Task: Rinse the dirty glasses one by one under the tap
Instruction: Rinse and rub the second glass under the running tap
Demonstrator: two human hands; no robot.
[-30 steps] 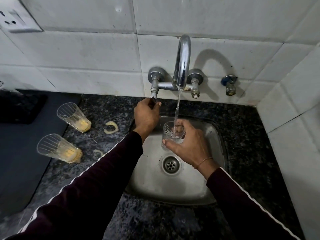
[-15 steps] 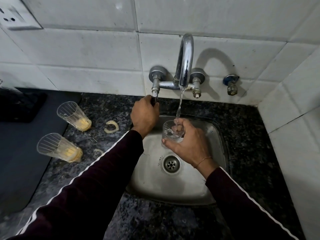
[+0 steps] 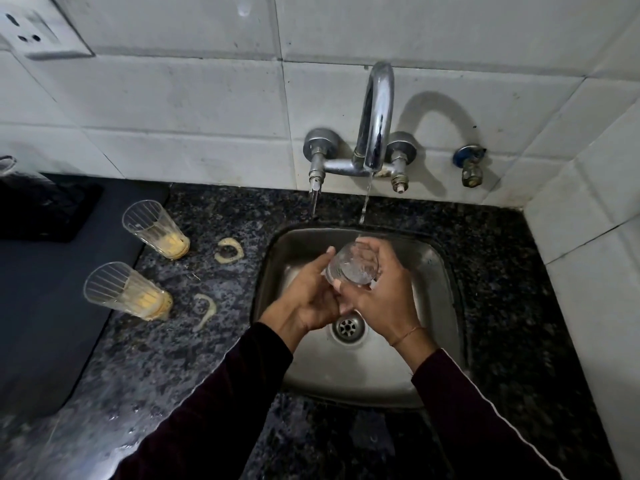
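Over the steel sink I hold a clear glass under the thin stream from the chrome tap. My right hand grips the glass from the right, thumb and fingers curled round it. My left hand cups its left side and base, fingers against the wall. The glass is tilted, mouth toward me, and wet inside. Two dirty glasses with yellow residue stand on the counter at the left, one farther back, one nearer.
Yellow ring stains mark the dark granite counter beside the glasses. A dark mat covers the left side. White tiled walls close the back and right. A small valve sits right of the tap; a socket is top left.
My left hand has left the tap's left handle and come down onto the glass. The glass has tilted toward me in both hands. Water still runs.
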